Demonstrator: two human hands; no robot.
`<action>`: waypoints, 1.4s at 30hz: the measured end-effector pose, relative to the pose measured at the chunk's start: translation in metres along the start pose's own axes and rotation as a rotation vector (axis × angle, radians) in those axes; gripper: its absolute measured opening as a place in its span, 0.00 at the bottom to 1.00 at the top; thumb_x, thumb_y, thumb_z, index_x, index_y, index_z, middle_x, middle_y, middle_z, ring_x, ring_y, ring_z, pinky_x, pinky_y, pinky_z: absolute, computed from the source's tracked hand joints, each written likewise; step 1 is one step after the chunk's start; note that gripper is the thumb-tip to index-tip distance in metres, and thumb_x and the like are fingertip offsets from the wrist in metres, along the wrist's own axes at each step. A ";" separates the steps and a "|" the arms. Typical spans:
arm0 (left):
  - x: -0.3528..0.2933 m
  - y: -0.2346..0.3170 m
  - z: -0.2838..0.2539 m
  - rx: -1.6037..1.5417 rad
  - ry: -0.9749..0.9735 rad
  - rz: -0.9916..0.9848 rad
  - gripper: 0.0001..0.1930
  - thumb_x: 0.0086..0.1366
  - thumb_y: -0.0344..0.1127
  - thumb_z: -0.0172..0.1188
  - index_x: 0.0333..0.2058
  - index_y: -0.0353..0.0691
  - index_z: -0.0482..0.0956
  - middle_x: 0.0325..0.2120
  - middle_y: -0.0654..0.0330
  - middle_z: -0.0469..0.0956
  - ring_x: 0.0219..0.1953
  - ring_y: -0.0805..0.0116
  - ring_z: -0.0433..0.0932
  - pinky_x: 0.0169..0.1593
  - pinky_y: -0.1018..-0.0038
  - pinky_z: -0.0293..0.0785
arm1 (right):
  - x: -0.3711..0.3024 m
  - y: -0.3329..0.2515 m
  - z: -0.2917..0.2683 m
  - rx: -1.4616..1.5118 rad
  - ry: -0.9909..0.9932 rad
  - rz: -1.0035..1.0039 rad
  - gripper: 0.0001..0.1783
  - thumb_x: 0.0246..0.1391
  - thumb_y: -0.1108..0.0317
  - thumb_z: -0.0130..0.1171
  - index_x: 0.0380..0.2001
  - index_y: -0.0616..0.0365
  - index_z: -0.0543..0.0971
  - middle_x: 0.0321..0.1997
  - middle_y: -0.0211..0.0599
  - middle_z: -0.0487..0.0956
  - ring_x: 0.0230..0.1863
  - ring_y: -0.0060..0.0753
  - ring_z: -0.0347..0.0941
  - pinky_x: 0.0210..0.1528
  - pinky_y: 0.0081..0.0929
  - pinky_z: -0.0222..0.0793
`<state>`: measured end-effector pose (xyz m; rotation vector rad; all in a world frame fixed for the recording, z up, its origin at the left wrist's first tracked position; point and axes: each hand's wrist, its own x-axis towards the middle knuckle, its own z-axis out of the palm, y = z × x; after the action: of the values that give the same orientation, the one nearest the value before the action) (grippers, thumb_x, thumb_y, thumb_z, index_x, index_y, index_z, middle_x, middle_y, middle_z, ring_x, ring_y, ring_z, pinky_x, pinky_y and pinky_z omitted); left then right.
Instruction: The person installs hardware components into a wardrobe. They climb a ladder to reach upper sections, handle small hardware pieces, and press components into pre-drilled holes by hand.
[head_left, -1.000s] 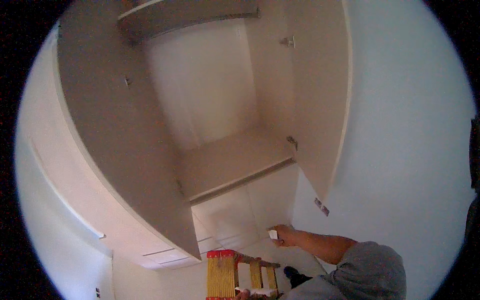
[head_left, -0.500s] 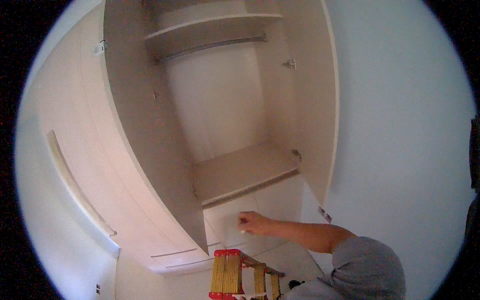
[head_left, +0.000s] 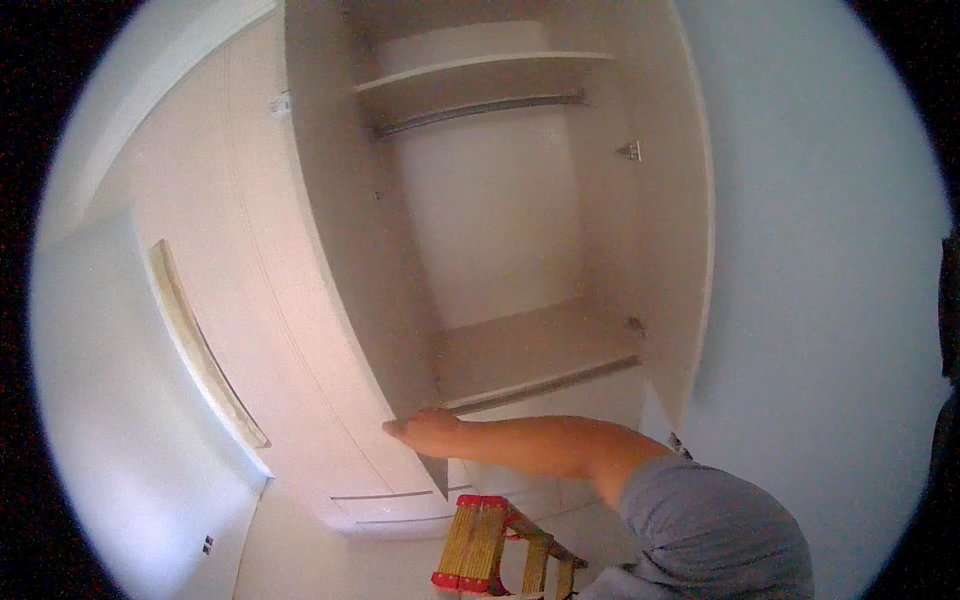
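A tall wardrobe with a beige interior stands in front of me, its left door [head_left: 340, 230] and right door [head_left: 675, 220] swung outward. My right hand [head_left: 428, 432] is on the lower part of the left door's free edge. Its fingers close over that edge, with the fingertips on the door's paler outer face. The forearm reaches leftward across the front of the wardrobe's base. My left hand is out of view.
Below the left door stands a yellow stepladder [head_left: 476, 540] with red end caps. Inside the wardrobe are a shelf [head_left: 490, 72] and a dark hanging rail [head_left: 480, 115]. A pale blue wall [head_left: 810, 260] rises at the right. More closed wardrobe panels [head_left: 240, 300] run along the left.
My right hand has moved left from in front of the wardrobe's base to the left door's edge and taken hold of it. The whole view has shifted, with the wardrobe now farther right.
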<state>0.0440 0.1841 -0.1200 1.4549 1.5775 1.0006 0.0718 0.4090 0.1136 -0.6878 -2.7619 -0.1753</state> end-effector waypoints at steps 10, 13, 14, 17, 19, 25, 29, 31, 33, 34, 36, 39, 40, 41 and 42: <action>-0.027 0.040 -0.021 -0.098 0.044 -0.084 0.07 0.70 0.37 0.53 0.40 0.42 0.75 0.28 0.58 0.72 0.30 0.61 0.71 0.33 0.64 0.68 | -0.075 0.001 -0.088 0.407 -0.028 0.224 0.21 0.69 0.66 0.41 0.58 0.63 0.74 0.51 0.58 0.79 0.52 0.56 0.77 0.57 0.49 0.71; -0.020 0.053 -0.018 -0.116 0.028 -0.096 0.06 0.70 0.37 0.53 0.40 0.42 0.75 0.27 0.58 0.71 0.29 0.61 0.71 0.33 0.64 0.68 | -0.065 0.039 -0.161 0.478 0.271 0.113 0.20 0.68 0.71 0.45 0.60 0.63 0.72 0.57 0.53 0.76 0.59 0.50 0.74 0.62 0.45 0.69; -0.021 0.052 -0.020 -0.115 0.045 -0.105 0.06 0.70 0.37 0.53 0.40 0.42 0.75 0.27 0.58 0.71 0.29 0.61 0.71 0.32 0.64 0.68 | -0.056 0.050 -0.188 0.500 0.431 0.022 0.20 0.67 0.72 0.45 0.60 0.62 0.72 0.60 0.51 0.75 0.62 0.48 0.72 0.64 0.44 0.67; -0.014 0.056 -0.024 -0.130 0.044 -0.133 0.06 0.70 0.37 0.54 0.39 0.43 0.75 0.27 0.59 0.71 0.28 0.62 0.71 0.32 0.64 0.68 | -0.033 0.062 -0.332 0.386 0.811 0.234 0.20 0.72 0.61 0.43 0.58 0.60 0.72 0.49 0.51 0.80 0.50 0.47 0.78 0.54 0.46 0.72; 0.004 0.040 -0.019 -0.130 0.039 -0.122 0.06 0.70 0.37 0.54 0.39 0.43 0.75 0.26 0.59 0.71 0.28 0.62 0.71 0.32 0.65 0.68 | 0.001 0.115 -0.369 0.133 1.278 0.142 0.18 0.69 0.59 0.47 0.53 0.60 0.74 0.45 0.51 0.81 0.46 0.51 0.80 0.50 0.47 0.74; 0.030 -0.002 -0.008 -0.163 0.039 -0.153 0.05 0.70 0.37 0.54 0.38 0.43 0.74 0.25 0.60 0.70 0.27 0.63 0.71 0.30 0.65 0.67 | 0.051 0.161 -0.404 -0.329 1.217 0.369 0.17 0.62 0.66 0.53 0.49 0.67 0.75 0.35 0.59 0.83 0.38 0.60 0.82 0.41 0.47 0.80; 0.040 0.003 -0.005 -0.186 0.038 -0.167 0.05 0.70 0.37 0.55 0.37 0.43 0.74 0.24 0.60 0.70 0.26 0.63 0.71 0.30 0.66 0.67 | 0.071 0.167 -0.421 -0.470 1.243 0.421 0.14 0.59 0.69 0.55 0.44 0.70 0.76 0.33 0.58 0.83 0.36 0.58 0.83 0.39 0.50 0.80; 0.038 0.006 -0.006 -0.189 0.043 -0.172 0.05 0.70 0.37 0.55 0.36 0.43 0.74 0.23 0.60 0.70 0.26 0.64 0.70 0.29 0.66 0.67 | 0.068 0.165 -0.429 -0.413 1.302 0.419 0.13 0.58 0.71 0.54 0.42 0.69 0.77 0.33 0.57 0.83 0.36 0.56 0.83 0.39 0.50 0.80; 0.035 0.000 -0.005 -0.199 0.049 -0.182 0.05 0.70 0.37 0.55 0.36 0.43 0.74 0.23 0.61 0.70 0.25 0.64 0.70 0.29 0.66 0.67 | 0.081 0.179 -0.425 -0.355 1.367 0.445 0.12 0.58 0.72 0.54 0.41 0.68 0.78 0.34 0.56 0.83 0.35 0.54 0.83 0.38 0.50 0.80; 0.036 -0.002 -0.003 -0.205 0.044 -0.181 0.05 0.70 0.37 0.55 0.36 0.43 0.74 0.23 0.61 0.70 0.25 0.64 0.70 0.29 0.66 0.67 | 0.093 0.205 -0.430 -0.345 1.385 0.475 0.12 0.58 0.71 0.54 0.42 0.67 0.78 0.36 0.56 0.83 0.36 0.54 0.83 0.38 0.49 0.80; 0.042 -0.008 0.003 -0.234 0.026 -0.175 0.05 0.70 0.37 0.55 0.35 0.44 0.74 0.22 0.61 0.70 0.25 0.64 0.70 0.28 0.67 0.67 | 0.110 0.246 -0.420 -0.144 1.394 0.494 0.13 0.58 0.70 0.54 0.43 0.65 0.79 0.39 0.55 0.83 0.38 0.54 0.82 0.40 0.49 0.79; 0.045 0.004 -0.002 -0.270 0.037 -0.177 0.05 0.70 0.37 0.56 0.35 0.44 0.74 0.22 0.61 0.69 0.24 0.65 0.70 0.28 0.67 0.67 | 0.086 0.263 -0.404 0.124 1.251 0.472 0.15 0.59 0.66 0.53 0.46 0.62 0.79 0.40 0.51 0.82 0.42 0.52 0.80 0.42 0.46 0.75; 0.038 0.003 -0.005 -0.285 0.058 -0.189 0.05 0.70 0.37 0.56 0.35 0.44 0.74 0.21 0.62 0.69 0.24 0.65 0.70 0.28 0.67 0.67 | 0.066 0.242 -0.379 0.339 1.282 0.403 0.14 0.61 0.64 0.53 0.44 0.62 0.79 0.38 0.47 0.81 0.40 0.48 0.78 0.41 0.45 0.74; 0.035 0.003 -0.002 -0.307 0.069 -0.207 0.05 0.70 0.36 0.56 0.34 0.44 0.74 0.21 0.62 0.69 0.23 0.65 0.70 0.27 0.67 0.67 | 0.049 0.234 -0.356 0.562 1.311 0.340 0.14 0.62 0.62 0.54 0.43 0.61 0.78 0.36 0.44 0.79 0.38 0.43 0.76 0.40 0.44 0.72; 0.029 -0.001 -0.002 -0.334 0.074 -0.221 0.05 0.70 0.36 0.56 0.34 0.44 0.74 0.21 0.62 0.69 0.23 0.65 0.70 0.27 0.67 0.66 | 0.026 0.220 -0.331 0.764 1.345 0.285 0.14 0.63 0.60 0.54 0.41 0.61 0.77 0.34 0.40 0.78 0.35 0.38 0.74 0.39 0.43 0.71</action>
<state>0.0399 0.2124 -0.1212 1.0050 1.4990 1.1332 0.2363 0.5520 0.4463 -0.4443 -1.2563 0.3480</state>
